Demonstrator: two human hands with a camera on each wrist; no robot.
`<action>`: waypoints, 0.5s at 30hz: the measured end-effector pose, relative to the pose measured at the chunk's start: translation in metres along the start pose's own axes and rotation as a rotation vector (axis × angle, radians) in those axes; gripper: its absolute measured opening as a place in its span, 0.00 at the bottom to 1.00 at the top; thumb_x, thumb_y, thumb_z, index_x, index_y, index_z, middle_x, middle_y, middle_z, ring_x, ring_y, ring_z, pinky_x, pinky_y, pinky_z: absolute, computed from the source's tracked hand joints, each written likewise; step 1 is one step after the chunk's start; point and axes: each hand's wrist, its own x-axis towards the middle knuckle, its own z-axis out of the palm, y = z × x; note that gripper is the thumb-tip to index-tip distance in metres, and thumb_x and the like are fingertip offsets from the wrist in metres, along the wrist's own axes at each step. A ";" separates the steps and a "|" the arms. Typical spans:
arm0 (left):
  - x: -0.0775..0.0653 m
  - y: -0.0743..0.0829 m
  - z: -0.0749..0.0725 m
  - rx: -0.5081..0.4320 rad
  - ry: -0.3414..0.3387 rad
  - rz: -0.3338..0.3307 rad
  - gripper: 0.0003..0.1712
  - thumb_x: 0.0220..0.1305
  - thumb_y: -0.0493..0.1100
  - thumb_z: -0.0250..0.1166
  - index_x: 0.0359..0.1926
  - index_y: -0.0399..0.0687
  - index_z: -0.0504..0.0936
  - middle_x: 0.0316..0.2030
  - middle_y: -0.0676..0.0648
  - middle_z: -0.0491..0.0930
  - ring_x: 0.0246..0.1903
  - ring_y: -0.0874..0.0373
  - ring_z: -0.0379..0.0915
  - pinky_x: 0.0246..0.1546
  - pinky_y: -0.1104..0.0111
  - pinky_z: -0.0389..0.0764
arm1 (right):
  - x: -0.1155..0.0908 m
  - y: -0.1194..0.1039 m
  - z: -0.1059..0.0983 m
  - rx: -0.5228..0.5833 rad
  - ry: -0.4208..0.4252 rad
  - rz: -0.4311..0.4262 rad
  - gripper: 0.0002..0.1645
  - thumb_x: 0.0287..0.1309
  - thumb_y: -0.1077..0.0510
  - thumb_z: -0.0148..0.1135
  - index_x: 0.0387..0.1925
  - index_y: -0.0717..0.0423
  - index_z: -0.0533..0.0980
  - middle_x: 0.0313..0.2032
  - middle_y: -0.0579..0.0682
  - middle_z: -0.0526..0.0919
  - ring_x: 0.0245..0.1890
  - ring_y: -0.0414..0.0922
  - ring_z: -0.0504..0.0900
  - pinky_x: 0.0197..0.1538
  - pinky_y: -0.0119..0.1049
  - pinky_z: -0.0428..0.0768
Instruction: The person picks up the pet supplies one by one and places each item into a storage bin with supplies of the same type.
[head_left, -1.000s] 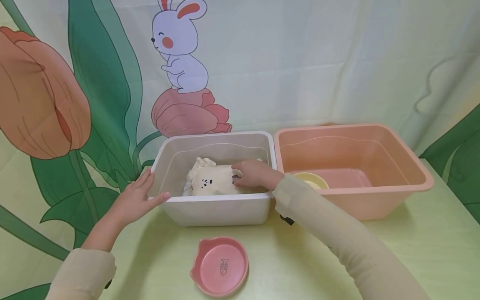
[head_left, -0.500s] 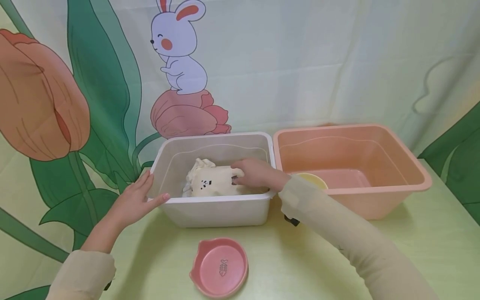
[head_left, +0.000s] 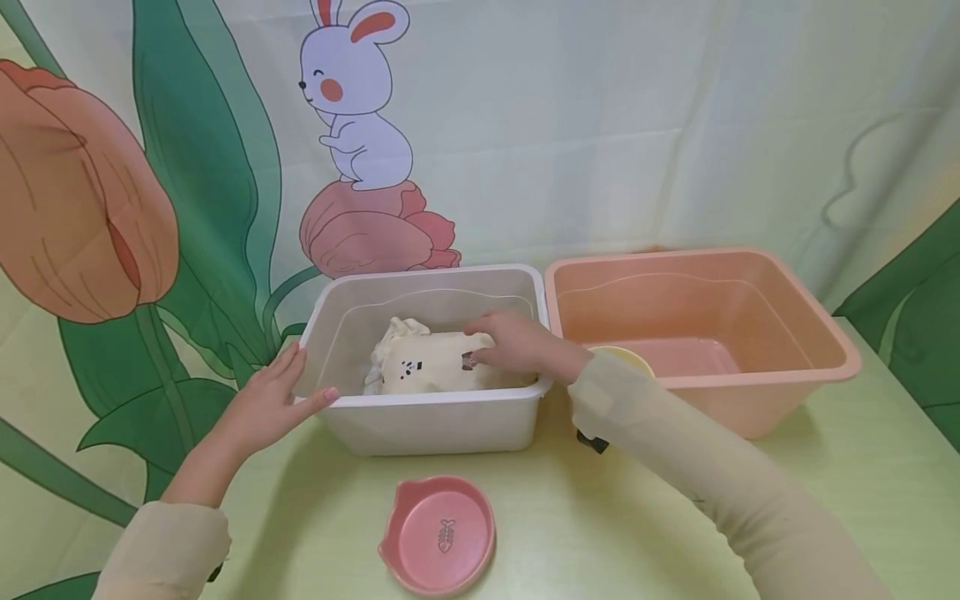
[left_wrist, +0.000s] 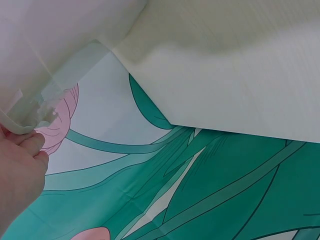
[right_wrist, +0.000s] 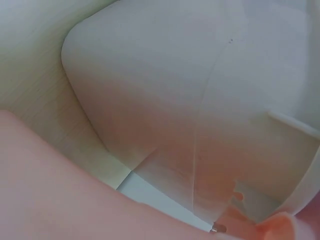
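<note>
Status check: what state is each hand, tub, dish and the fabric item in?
Gray tub: upright, holding the cream fabric item.
Cream fabric item: crumpled at one end, printed side showing.
Peach tub: upright, holding the yellow dish.
Yellow dish: partly hidden.
Pink dish: upright on the table.
Left hand: fingers extended, touching gray tub's rim.
Right hand: fingers apart, near cream fabric item; contact unclear.

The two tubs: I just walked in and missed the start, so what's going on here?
A person's left hand rests on the rim of the grey tub, while the right hand is inside it at the right end of a cream cloth; whether it grips can't be told. The peach tub alongside holds a yellow dish. A pink dish sits on the table in front.
</note>
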 end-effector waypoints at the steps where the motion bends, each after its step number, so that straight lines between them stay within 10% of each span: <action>1: 0.000 0.000 0.000 -0.001 0.000 0.000 0.51 0.57 0.67 0.47 0.67 0.37 0.42 0.68 0.36 0.36 0.62 0.30 0.41 0.54 0.36 0.51 | -0.001 0.000 0.000 -0.002 0.002 -0.007 0.24 0.55 0.53 0.55 0.55 0.55 0.70 0.54 0.51 0.73 0.56 0.46 0.69 0.60 0.39 0.66; 15: 0.000 0.000 0.000 0.000 0.000 0.001 0.51 0.57 0.67 0.47 0.67 0.38 0.42 0.68 0.35 0.37 0.62 0.29 0.42 0.54 0.36 0.51 | -0.014 -0.007 0.001 0.012 0.068 -0.120 0.20 0.56 0.53 0.55 0.50 0.57 0.74 0.50 0.50 0.77 0.54 0.46 0.72 0.58 0.39 0.68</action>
